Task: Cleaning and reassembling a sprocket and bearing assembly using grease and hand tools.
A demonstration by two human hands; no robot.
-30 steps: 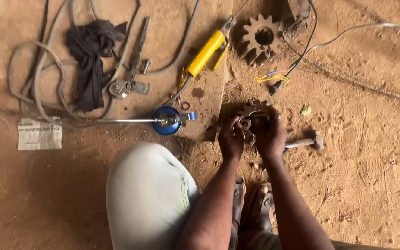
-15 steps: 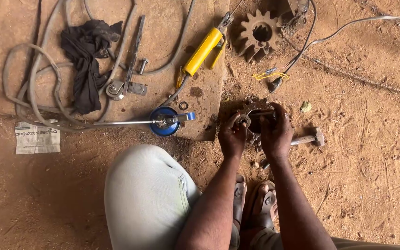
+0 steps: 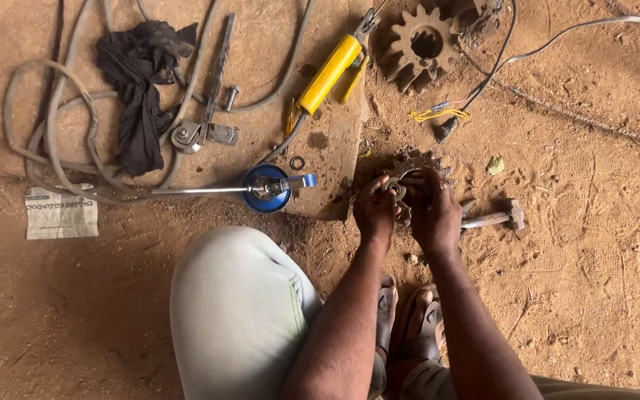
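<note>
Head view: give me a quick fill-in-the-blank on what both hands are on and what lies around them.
1. Both hands, left hand and right hand, rest on a rusty toothed ____.
2. The hammer lies on the dirt just to the ____ of the hands.
3. The grease gun has a ____ body.
4. The rag is ____.

Missing words: gear; right; yellow; black

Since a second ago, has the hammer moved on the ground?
No. The hammer still lies just right of the right hand, same spot relative to the big gear.
</note>
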